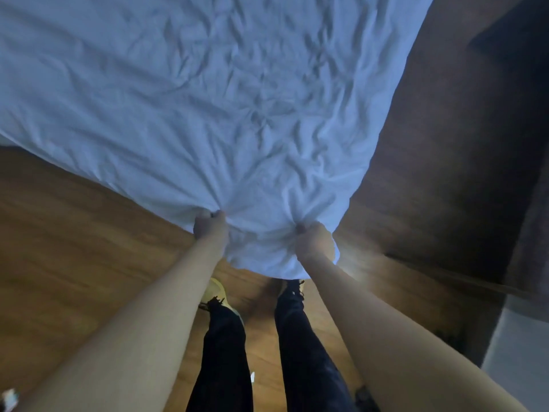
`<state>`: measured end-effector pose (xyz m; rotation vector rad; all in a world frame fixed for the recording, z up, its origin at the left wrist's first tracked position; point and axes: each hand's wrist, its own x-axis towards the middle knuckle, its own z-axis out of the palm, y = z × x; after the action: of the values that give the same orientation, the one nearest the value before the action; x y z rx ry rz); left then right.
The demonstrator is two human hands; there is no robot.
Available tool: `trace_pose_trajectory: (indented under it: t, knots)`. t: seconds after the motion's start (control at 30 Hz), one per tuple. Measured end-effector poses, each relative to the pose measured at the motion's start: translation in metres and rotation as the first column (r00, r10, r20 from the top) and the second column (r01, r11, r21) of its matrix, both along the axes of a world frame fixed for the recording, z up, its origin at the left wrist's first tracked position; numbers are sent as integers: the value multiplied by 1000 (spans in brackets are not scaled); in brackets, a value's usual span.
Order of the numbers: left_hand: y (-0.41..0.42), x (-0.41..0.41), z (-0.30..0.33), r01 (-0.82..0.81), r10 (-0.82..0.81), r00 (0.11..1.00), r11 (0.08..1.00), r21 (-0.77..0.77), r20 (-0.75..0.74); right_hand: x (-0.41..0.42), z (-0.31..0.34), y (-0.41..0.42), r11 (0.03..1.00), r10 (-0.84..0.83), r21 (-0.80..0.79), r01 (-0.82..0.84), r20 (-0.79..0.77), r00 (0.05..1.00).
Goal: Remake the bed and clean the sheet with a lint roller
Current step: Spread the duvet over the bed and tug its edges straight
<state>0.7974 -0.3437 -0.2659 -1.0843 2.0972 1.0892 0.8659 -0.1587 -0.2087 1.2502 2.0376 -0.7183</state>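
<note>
sheet: white and creased; lying spread ahead of the person, its near corner hanging over the wood floor
left hand: gripping a bunch of the edge
right hand: gripping a bunch close beside it
handling: looking soft, light, limp; likely sagging between grips; taking hold wider along the hem probably suiting better

Both your arms reach straight forward and down, bare to above the elbows, running nearly parallel. Your left hand is a tight fist with knuckles up, fingers curled round a bunch of the sheet. Your right hand is clenched the same way, gripping the sheet just beside it. Your legs stand below, feet slightly apart.
</note>
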Motion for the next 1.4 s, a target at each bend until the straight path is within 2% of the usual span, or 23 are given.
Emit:
trace_pose_trajectory:
  t: [0.1, 0.2, 0.27, 0.33, 0.37, 0.43, 0.5, 0.6, 0.63, 0.7, 0.77, 0.83, 0.93, 1.13, 1.2, 1.27, 1.33, 1.37, 1.4]
  knots:
    - [-3, 43, -5, 46, -46, 999, 999, -18, -20, 31, 0, 3, 998, 65, 25, -65, -7, 998]
    - [4, 60, -1, -80, 79, 997, 994, 78, 7, 44, 2, 4, 998, 48, 42, -49, 15, 999]
    - [5, 53, 3, -107, 97, 993, 982, 157, 67, 35, 5, 0, 996, -28, 81, 28, 3, 1000]
    - [-5, 40, 6, -96, 68, 990, 969, 227, 125, 20, 9, -16, 985, -65, 155, 82, -106, 992]
    - [-15, 31, 5, -97, 61, 986, 966, 239, 156, 10, 12, -28, 979, -33, 190, 69, -191, 981]
    - [-43, 2, 5, -135, 93, 976, 968, 214, 196, -17, 18, -57, 968, 168, 232, -94, -325, 931]
    - [-73, -42, 4, -200, 169, 969, 965, 170, 178, -51, 17, -88, 889, 440, 276, -364, -303, 845]
    - [-117, -112, 7, -312, 287, 947, 928, 205, 141, -113, 3, -131, 644, 749, 359, -676, -120, 651]
    - [-131, -129, 1, -284, 261, 957, 933, 219, 130, -131, -4, -142, 583, 798, 365, -725, -90, 596]
    - [-149, -147, -14, -167, 155, 985, 969, 181, 80, -161, -16, -152, 538, 834, 341, -771, -85, 545]
    - [-159, -147, -30, -88, 93, 995, 987, 133, -37, -179, -24, -154, 469, 880, 305, -829, -82, 468]
    - [-163, -136, -34, -75, 88, 993, 986, 148, -83, -184, -24, -156, 371, 926, 302, -878, -55, 373]
    - [-171, -114, -27, -103, 120, 990, 974, 200, -75, -173, -21, -161, 323, 945, 315, -892, -57, 322]
    - [-186, -80, 5, -47, 50, 999, 986, 160, -14, -149, -12, -171, 339, 940, 218, -915, -34, 340]
    - [-183, -83, 15, -60, 50, 997, 982, 181, 61, -153, -11, -170, 349, 936, 180, -920, -24, 351]
    - [-183, -89, 17, -76, 35, 983, 971, 225, 183, -160, -11, -171, 424, 905, 126, -897, -15, 425]
    - [-192, -104, 24, -2, -45, 961, 985, 171, 274, -172, -5, -176, 526, 851, 68, -848, -40, 524]
    - [-199, -115, 28, 125, -135, 959, 991, 54, 248, -178, 0, -178, 602, 798, 34, -798, -66, 599]
    - [-208, -128, 33, 300, -279, 946, 947, -118, 164, -184, 5, -180, 670, 739, 22, -742, -108, 665]
